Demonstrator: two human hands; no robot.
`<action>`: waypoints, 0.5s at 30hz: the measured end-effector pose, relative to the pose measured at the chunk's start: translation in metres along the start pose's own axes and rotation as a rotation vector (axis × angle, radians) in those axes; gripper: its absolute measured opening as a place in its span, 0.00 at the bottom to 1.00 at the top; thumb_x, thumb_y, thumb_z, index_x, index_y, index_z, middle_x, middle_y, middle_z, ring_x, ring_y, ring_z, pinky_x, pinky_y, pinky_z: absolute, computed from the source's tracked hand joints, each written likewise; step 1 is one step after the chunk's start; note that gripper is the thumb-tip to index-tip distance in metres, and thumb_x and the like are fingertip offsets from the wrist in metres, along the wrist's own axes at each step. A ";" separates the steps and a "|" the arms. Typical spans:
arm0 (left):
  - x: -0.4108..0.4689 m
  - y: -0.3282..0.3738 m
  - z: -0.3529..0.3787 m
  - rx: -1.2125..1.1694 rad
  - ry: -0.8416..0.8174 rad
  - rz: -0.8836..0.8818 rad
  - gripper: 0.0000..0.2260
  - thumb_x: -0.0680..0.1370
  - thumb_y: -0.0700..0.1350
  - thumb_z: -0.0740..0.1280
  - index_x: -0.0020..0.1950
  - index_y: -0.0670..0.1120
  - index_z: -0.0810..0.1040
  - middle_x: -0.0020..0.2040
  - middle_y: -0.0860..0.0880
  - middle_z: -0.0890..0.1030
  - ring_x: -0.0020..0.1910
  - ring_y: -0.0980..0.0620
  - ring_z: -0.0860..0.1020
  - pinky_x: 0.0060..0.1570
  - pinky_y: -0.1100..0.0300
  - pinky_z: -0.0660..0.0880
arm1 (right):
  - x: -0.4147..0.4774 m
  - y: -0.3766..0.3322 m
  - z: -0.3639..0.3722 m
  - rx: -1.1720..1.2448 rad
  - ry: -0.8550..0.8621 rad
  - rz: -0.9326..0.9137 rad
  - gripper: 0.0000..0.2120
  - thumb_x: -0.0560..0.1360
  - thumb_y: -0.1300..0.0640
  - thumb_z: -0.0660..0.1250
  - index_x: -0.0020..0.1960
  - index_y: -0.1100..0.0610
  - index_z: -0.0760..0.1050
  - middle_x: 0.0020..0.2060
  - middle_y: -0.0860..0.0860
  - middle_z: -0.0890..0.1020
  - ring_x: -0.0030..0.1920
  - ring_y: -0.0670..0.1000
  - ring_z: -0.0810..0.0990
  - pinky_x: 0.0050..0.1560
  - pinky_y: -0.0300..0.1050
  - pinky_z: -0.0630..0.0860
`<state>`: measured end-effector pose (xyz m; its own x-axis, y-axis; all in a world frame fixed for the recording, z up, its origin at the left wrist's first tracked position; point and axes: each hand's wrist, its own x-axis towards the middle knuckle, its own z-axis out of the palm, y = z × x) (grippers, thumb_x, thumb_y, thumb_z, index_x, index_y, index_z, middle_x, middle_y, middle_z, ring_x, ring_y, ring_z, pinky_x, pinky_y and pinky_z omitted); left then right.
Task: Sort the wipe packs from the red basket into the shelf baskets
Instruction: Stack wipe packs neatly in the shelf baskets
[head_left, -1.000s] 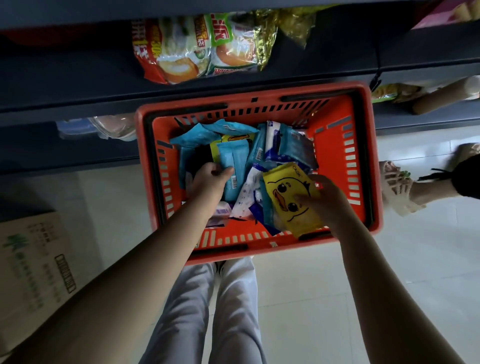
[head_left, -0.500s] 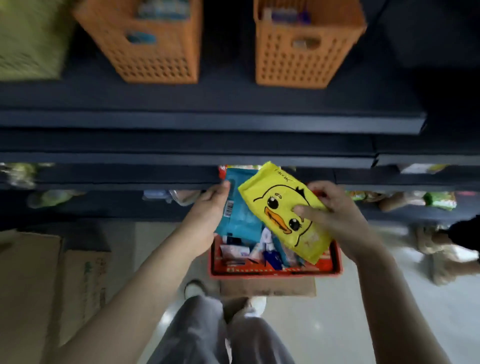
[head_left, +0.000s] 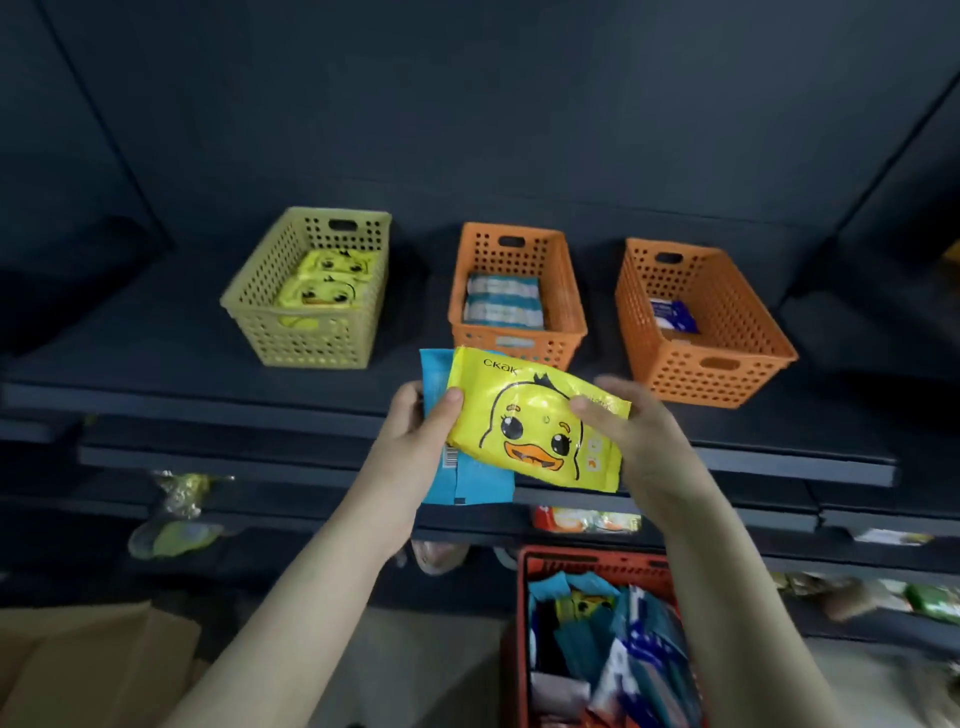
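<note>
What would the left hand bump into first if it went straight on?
Probably the front of the middle orange basket; the left hand points toward it, though depth is unclear.

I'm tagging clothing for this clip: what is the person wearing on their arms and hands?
Nothing shows: the left hand and right hand are ungloved, with no ring, watch or bracelet in view; both forearms are bare to the frame edge, no sleeves.

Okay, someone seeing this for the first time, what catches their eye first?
The bright yellow duck pack, held at the centre between the left hand and right hand, with a blue pack behind it in the left. Beyond it on the dark shelf stand a yellow basket holding matching duck packs and two orange baskets to its right.
</note>
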<state>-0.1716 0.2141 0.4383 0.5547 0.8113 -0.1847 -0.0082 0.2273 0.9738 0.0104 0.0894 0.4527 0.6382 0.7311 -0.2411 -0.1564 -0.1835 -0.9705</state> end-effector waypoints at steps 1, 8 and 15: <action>0.008 0.005 -0.014 0.005 -0.001 0.012 0.04 0.78 0.58 0.66 0.50 0.61 0.76 0.46 0.56 0.85 0.47 0.53 0.84 0.54 0.47 0.78 | 0.002 0.002 0.014 0.122 -0.059 0.049 0.29 0.67 0.49 0.74 0.65 0.58 0.74 0.56 0.60 0.83 0.54 0.59 0.83 0.55 0.56 0.81; 0.054 0.043 -0.098 0.038 0.028 0.100 0.02 0.80 0.53 0.65 0.51 0.60 0.76 0.49 0.57 0.84 0.50 0.54 0.82 0.51 0.52 0.78 | 0.032 -0.010 0.095 0.344 -0.131 0.090 0.21 0.75 0.51 0.65 0.63 0.63 0.76 0.59 0.62 0.81 0.59 0.62 0.81 0.60 0.62 0.77; 0.106 0.066 -0.144 0.051 0.091 0.173 0.04 0.80 0.53 0.64 0.54 0.58 0.75 0.51 0.56 0.83 0.48 0.57 0.82 0.43 0.59 0.77 | 0.083 -0.040 0.157 0.319 -0.179 0.057 0.20 0.74 0.48 0.66 0.60 0.59 0.78 0.55 0.58 0.84 0.55 0.58 0.83 0.50 0.53 0.82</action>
<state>-0.2336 0.3928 0.4641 0.4709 0.8819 -0.0226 -0.0536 0.0542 0.9971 -0.0492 0.2608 0.4711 0.4845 0.8340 -0.2642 -0.4331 -0.0337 -0.9007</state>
